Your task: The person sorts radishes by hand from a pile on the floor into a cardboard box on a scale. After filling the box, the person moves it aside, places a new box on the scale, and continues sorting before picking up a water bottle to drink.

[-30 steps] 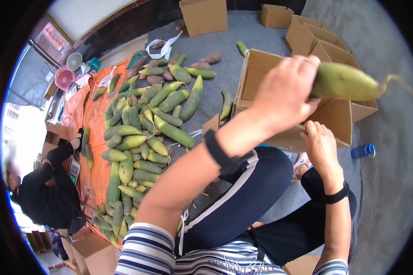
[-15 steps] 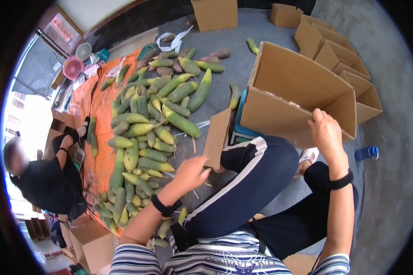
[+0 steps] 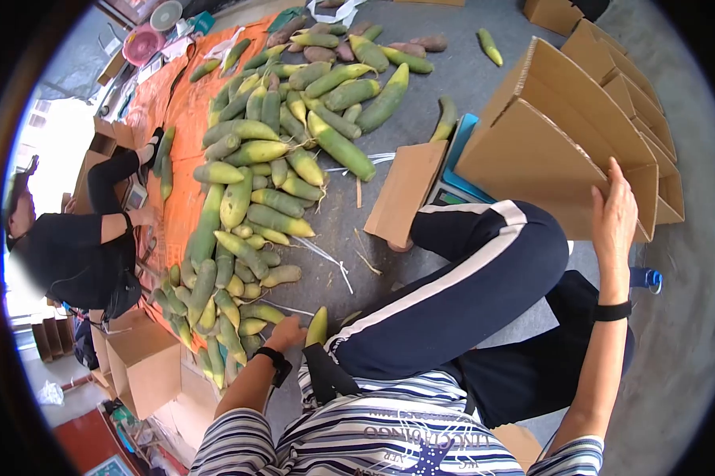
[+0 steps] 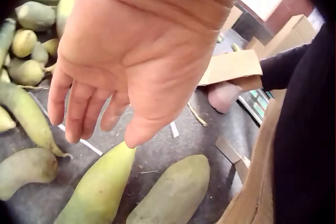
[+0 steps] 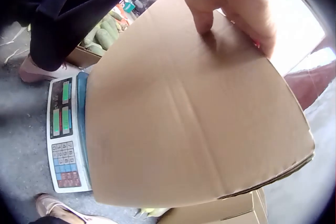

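My left hand (image 3: 288, 333) is low by the near end of a large pile of green radishes (image 3: 282, 205). In the left wrist view its fingers reach down loosely with nothing in the palm. The thumb tip overlaps the pointed end of a yellow-green radish (image 4: 101, 188), and a duller green radish (image 4: 173, 192) lies beside that one. My right hand (image 3: 617, 210) grips the upper edge of an open cardboard box (image 3: 544, 170), thumb on the outer face and fingers over the rim. The box stands on a scale (image 5: 65, 134) with a blue platform; its contents are hidden.
More open boxes (image 3: 639, 103) stand behind on the right, near a blue bottle (image 3: 647, 279). A loose cardboard piece (image 3: 405, 190) leans by the scale. Orange sheeting (image 3: 184, 170) lies under part of the pile. Another person (image 3: 80, 254) sits at the left.
My left hand has let go of a green radish held over the box and swung back down to the pile. My right hand stays on the box edge. The head view has shifted.
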### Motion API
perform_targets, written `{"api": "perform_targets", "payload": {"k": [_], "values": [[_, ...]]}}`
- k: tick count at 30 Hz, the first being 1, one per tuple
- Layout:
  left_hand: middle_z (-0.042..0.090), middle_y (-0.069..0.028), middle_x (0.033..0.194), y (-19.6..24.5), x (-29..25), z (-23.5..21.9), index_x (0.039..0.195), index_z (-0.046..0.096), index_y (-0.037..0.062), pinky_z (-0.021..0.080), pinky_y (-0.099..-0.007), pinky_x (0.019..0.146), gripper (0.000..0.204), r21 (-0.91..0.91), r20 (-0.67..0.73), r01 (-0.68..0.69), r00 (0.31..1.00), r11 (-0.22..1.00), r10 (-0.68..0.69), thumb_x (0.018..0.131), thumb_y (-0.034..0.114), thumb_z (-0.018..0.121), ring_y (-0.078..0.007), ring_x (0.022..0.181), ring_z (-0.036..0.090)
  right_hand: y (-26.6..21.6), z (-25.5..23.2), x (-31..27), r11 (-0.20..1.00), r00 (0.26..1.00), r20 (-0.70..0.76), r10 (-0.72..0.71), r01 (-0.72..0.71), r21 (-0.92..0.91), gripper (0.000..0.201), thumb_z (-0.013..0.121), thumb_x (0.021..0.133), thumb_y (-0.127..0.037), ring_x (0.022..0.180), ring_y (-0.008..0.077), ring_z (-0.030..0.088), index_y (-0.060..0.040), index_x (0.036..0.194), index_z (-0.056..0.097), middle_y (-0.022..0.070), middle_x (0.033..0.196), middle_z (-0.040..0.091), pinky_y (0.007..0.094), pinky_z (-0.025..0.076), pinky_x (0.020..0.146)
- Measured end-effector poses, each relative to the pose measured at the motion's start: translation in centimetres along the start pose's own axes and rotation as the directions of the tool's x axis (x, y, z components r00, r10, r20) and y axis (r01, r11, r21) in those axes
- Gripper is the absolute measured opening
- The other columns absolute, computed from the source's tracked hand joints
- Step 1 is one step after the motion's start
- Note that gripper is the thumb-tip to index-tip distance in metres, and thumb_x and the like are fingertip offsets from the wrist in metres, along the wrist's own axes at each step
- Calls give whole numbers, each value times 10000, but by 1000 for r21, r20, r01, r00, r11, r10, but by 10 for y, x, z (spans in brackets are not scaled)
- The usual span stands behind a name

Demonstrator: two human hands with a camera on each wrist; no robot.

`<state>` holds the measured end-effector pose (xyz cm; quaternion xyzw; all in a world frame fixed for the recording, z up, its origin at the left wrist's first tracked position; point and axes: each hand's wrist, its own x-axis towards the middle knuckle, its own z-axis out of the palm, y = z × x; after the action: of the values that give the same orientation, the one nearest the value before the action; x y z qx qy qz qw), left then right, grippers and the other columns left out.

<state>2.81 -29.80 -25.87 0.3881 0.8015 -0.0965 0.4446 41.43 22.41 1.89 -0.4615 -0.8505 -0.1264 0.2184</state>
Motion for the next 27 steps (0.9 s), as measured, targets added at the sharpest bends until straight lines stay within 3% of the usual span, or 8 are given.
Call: {"api": "perform_targets", "payload": {"k": [4, 6, 8, 10, 12, 18, 24, 27], "values": [[610, -283, 1101, -10, -3, -3, 1036, 580, -29, 466, -484, 894, 400, -199, -152, 128, 975, 972, -160, 791, 284, 627, -421, 1045, 581, 3, 1, -4, 996, 999, 16, -35, 36, -80, 480, 619, 893, -118, 1072, 309, 569, -82, 1351, 479, 143, 1144, 602, 408, 443, 930], [538, -258, 1241, -20, -7, -14, 1092, 534, 1, 443, -469, 915, 412, -185, -532, 177, 809, 967, -250, 770, 231, 650, -397, 1147, 520, 9, 3, -4, 995, 998, 60, -12, 18, -102, 420, 597, 917, -145, 1070, 298, 571, -78, 1320, 500, 133, 1134, 607, 404, 444, 930], [457, -219, 1354, -32, -12, -57, 1212, 478, 19, 412, -466, 955, 531, -161, -565, 408, 709, 899, -422, 745, 178, 675, -383, 1226, 455, 7, 1, -4, 994, 997, 75, -4, 12, -113, 396, 581, 930, -157, 1069, 296, 571, -71, 1309, 503, 125, 1138, 606, 400, 444, 930], [454, -207, 1371, -61, -15, -92, 1282, 449, 10, 397, -481, 977, 617, -29, -892, 389, 405, 921, -199, 728, 149, 682, -369, 1235, 458, 7, 1, -3, 994, 997, 72, -8, 16, -110, 386, 572, 936, -161, 1069, 297, 570, -71, 1305, 504, 123, 1139, 606, 401, 445, 929], [440, -200, 1393, -86, -16, -132, 1360, 394, 17, 373, -494, 1010, 713, -90, -876, 499, 372, 862, -307, 734, 157, 706, -371, 1251, 445, 6, 2, -2, 993, 997, 72, -4, 13, -114, 376, 563, 942, -165, 1069, 297, 569, -70, 1301, 504, 120, 1140, 606, 401, 445, 929], [483, -176, 1334, -122, -10, -184, 1263, 435, 26, 417, -496, 989, 667, -231, -424, 612, 636, 756, -644, 717, 198, 778, -344, 1265, 445, -1, -4, -3, 991, 991, 122, 62, -46, -125, 347, 558, 939, -161, 1070, 296, 568, -75, 1273, 518, 122, 1137, 604, 407, 443, 930], [502, -154, 1187, -91, -12, -155, 1160, 508, 72, 448, -496, 894, 660, -1, -709, 472, 621, 882, -334, 626, 273, 837, -373, 1120, 486, -1, -3, 2, 997, 997, 80, 19, -12, -82, 366, 644, 845, -92, 1032, 316, 587, -60, 1198, 551, 144, 1083, 622, 413, 462, 897], [490, -115, 1092, -70, -17, -120, 1068, 540, 105, 439, -452, 791, 594, 333, -648, 360, 759, 871, -66, 551, 216, 812, -330, 1015, 495, 1, -3, 4, 996, 999, 50, -9, 13, -84, 353, 664, 812, -82, 999, 318, 592, -54, 1150, 567, 137, 1041, 628, 416, 468, 877]]}}
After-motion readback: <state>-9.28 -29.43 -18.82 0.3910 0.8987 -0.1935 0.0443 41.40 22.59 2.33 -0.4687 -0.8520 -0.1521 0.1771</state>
